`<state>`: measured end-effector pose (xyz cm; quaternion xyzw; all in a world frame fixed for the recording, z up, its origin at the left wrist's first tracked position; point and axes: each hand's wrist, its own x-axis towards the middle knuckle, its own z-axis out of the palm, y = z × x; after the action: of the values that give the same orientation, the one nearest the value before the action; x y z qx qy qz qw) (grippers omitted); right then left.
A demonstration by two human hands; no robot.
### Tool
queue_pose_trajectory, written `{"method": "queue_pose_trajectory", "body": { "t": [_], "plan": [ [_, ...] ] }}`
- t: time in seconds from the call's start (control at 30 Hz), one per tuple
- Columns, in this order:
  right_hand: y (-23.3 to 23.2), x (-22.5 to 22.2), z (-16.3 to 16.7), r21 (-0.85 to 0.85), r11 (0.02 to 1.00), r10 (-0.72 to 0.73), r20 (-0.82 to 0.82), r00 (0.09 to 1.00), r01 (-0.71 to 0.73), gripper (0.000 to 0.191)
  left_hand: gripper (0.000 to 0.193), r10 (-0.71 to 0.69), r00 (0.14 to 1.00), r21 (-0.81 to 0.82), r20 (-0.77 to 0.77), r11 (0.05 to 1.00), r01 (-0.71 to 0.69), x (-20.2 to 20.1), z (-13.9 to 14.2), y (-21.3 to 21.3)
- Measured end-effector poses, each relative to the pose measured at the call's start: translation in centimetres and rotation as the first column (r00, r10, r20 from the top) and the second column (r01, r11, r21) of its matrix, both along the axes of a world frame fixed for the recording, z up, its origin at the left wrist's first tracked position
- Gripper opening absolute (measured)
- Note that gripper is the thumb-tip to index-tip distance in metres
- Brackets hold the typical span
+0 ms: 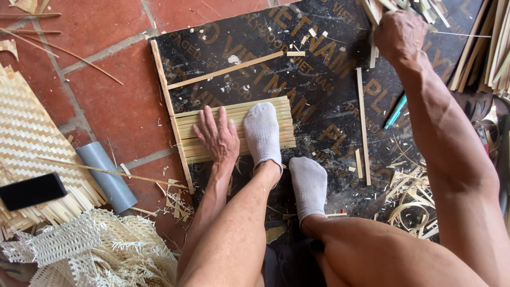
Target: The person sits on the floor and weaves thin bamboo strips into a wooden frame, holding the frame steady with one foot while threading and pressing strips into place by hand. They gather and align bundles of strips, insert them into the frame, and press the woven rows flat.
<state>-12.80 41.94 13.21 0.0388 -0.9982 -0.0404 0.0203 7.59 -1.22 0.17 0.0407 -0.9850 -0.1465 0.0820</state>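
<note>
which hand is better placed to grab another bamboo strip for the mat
Right. The right hand already reaches into the loose bamboo strips at the board's far corner, while the left hand lies flat on the laid strips, probably pinning them.

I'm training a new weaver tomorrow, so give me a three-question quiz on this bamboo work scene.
1. True or false: the left hand lies flat on the bamboo slat mat.
2. Which also presses the mat? A) a socked foot B) the grey pipe C) the teal pen
3. Fill in: the right hand reaches to the loose bamboo strips at the far edge of the dark ______.

Key: 1 true; 2 A; 3 board.
</note>
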Motion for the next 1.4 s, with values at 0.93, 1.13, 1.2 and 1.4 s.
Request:
{"method": "queue_pose_trajectory", "body": {
  "t": [0.93,1.13,1.2,1.4],
  "plan": [
    [2.4,-0.4,-0.9,-0.501,0.864,-0.006,-0.103,0.995,-0.047,0.024,0.056,0.029,1.0,0.022,-0.001,0.999,-0.029,-0.7,-1.1,-0.3],
    [-6.1,3.9,-4.9,-0.77,0.617,0.407,0.138,0.903,-0.16,0.016,0.055,0.042,0.996,0.066,-0.085,0.997,-0.037,-1.9,-2.8,-1.2],
    [-8.9,3.9,-6.3,-0.72,0.669,0.462,0.208,0.862,-0.185,0.015,0.058,0.042,0.989,0.085,-0.143,0.996,-0.03,-2.1,-3.2,-1.4],
    [-13.8,3.8,-9.4,-0.581,0.705,0.588,0.158,0.793,-0.406,0.014,0.06,0.016,0.984,0.07,-0.177,0.998,-0.003,-1.9,-3.2,-1.8]
  ]
}}
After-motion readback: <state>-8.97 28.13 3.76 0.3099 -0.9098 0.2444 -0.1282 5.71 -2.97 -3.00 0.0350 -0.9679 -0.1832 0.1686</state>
